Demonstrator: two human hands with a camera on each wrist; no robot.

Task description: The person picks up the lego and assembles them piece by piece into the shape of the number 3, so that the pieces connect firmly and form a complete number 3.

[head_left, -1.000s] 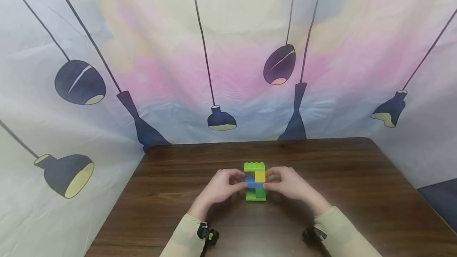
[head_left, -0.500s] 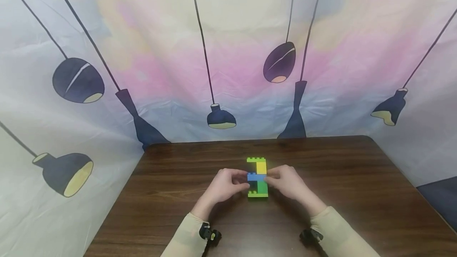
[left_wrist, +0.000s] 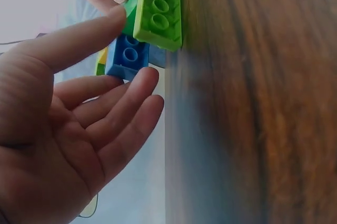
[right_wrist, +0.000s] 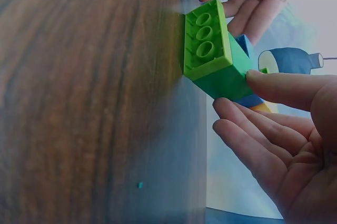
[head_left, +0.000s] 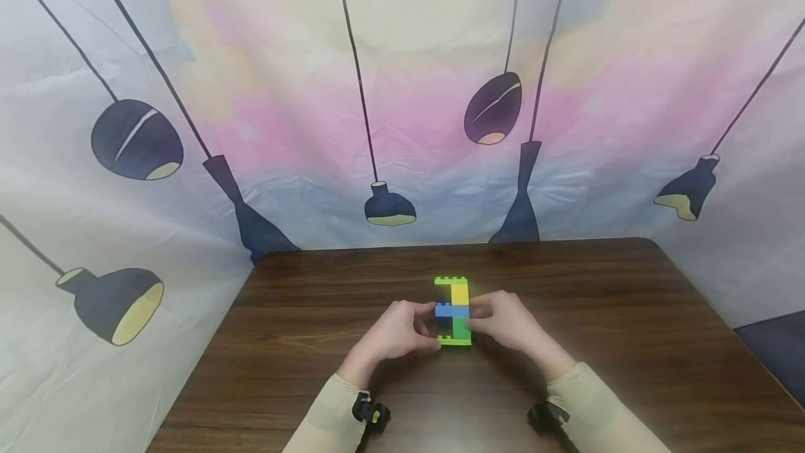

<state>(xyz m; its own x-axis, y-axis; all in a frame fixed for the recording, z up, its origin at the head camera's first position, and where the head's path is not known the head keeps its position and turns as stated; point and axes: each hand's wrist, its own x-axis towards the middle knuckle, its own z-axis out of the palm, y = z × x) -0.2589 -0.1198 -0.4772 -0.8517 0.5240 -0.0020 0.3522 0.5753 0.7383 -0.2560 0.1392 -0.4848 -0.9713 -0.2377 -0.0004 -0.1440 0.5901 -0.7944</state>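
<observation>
Between both hands stands a stack of toy building bricks point(head_left: 461, 328) in the head view. From the top it shows a lime plate point(head_left: 451, 281), a yellow brick point(head_left: 460, 294), a blue brick point(head_left: 451, 310), a green brick and a lime base plate point(right_wrist: 208, 40). The base's hollow underside faces both wrist cameras, so the stack leans back. My left hand point(head_left: 399, 331) holds its left side, thumb by the base plate and fingers at the blue brick. My right hand point(head_left: 506, 320) pinches the right side, thumb on the green brick; its fingers are partly hidden behind.
A brown wooden table point(head_left: 302, 341) lies under the hands. Behind it hangs a cloth point(head_left: 428, 124) printed with dark lamps. A tiny teal speck point(right_wrist: 140, 185) lies on the table in the right wrist view. Each forearm wears a black wrist camera point(head_left: 371, 412).
The stack has tipped back and shifted slightly right and away, its studded top now seen edge-on. My left thumb has slid down from the blue brick towards the base plate; the right thumb is lower too.
</observation>
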